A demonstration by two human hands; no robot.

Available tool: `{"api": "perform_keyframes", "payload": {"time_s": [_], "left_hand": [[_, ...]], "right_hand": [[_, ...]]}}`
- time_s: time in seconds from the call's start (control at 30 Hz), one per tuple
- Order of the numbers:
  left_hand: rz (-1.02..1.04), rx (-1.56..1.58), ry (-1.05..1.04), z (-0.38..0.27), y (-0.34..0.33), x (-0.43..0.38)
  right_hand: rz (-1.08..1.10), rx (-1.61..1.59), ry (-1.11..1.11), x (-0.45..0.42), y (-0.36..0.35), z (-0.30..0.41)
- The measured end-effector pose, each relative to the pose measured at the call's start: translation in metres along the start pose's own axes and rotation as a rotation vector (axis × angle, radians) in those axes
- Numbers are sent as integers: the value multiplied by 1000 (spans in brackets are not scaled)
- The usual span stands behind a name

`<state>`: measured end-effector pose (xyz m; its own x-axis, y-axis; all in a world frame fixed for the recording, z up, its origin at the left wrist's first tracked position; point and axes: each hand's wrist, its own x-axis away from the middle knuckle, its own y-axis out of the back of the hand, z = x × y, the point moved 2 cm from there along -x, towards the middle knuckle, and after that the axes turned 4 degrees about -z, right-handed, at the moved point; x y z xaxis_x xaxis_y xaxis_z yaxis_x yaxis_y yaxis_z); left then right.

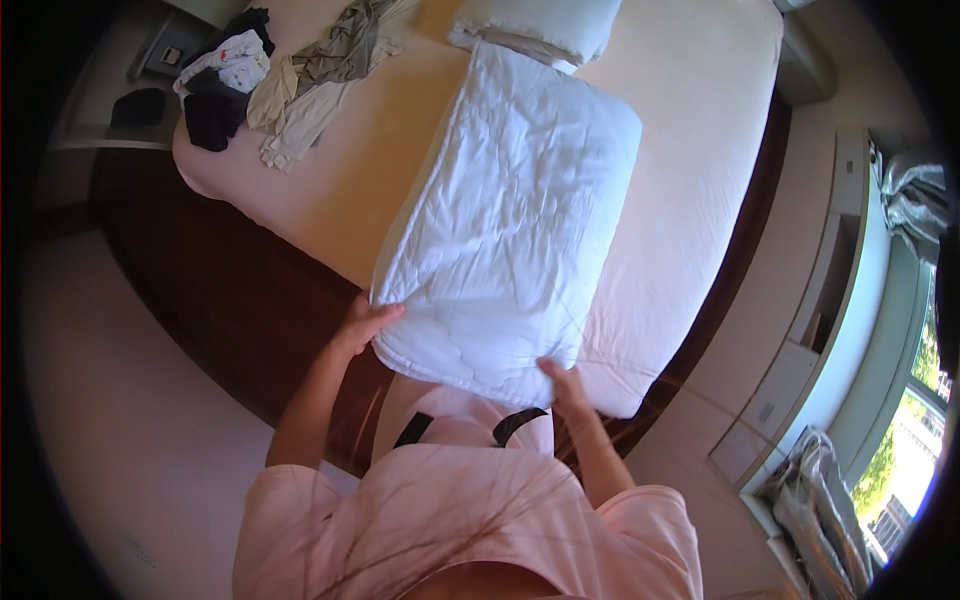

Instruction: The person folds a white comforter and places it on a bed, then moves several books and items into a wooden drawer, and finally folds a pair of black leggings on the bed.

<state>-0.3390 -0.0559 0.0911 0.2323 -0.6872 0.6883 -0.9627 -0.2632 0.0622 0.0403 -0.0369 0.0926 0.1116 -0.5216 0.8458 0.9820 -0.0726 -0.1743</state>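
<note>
A white quilt (pixel 517 217), folded into a long rectangle, lies lengthwise on the bed's pale fitted sheet (pixel 675 195), its near end at the mattress edge in front of me. My left hand (pixel 371 322) grips the quilt's near left corner, thumb on top and fingers underneath. At the near right corner, my right hand (pixel 562 382) holds the quilt the same way, thumb above. A white pillow (pixel 540 26) lies past the quilt's far end, at the top of the view.
Crumpled beige and olive cloth (pixel 322 82) and a pile of dark and white clothes (pixel 225 82) lie at the bed's far left. The dark bed base (pixel 225 247) juts out past the mattress. Low cabinets (pixel 765 405) and silvery curtains (pixel 817 510) stand by the window at right.
</note>
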Motion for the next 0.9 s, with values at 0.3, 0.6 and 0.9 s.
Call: {"api": "perform_keyframes", "payload": {"time_s": [0.3,0.6,0.9], "left_hand": [[85,125,176,17,9,142],[100,-12,311,133,25,93],[44,-18,306,145,19,98]], "right_hand": [[-47,99,-142,145,4,-7],[-30,176,-275,66,47,-114],[-17,237,-287,56,56,-115]]}}
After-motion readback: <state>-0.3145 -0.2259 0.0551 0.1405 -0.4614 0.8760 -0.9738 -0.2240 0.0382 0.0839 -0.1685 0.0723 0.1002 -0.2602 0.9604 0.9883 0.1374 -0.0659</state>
